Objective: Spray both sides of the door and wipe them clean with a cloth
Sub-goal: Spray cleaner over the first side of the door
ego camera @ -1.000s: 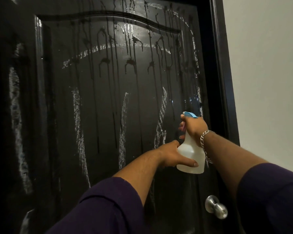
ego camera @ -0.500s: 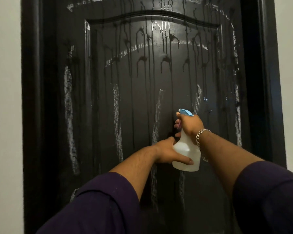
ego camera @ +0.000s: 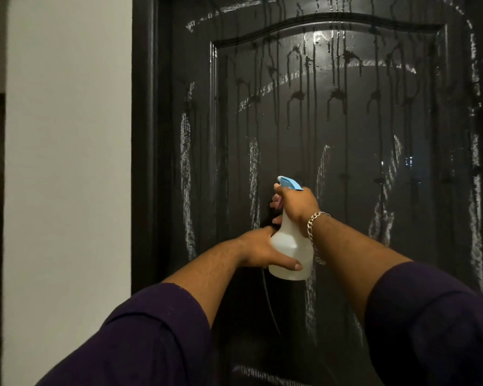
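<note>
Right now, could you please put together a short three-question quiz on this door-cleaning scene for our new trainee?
1. True or false: the right hand grips the neck of the spray bottle, just under its blue spray head.
2. What does the left hand do? A) wipes with a cloth B) steadies the bottle's body C) turns a knob
3. Fill in: liquid runs down the dark ____ in streaks.

Key
1. True.
2. B; no cloth is in view.
3. door.
</note>
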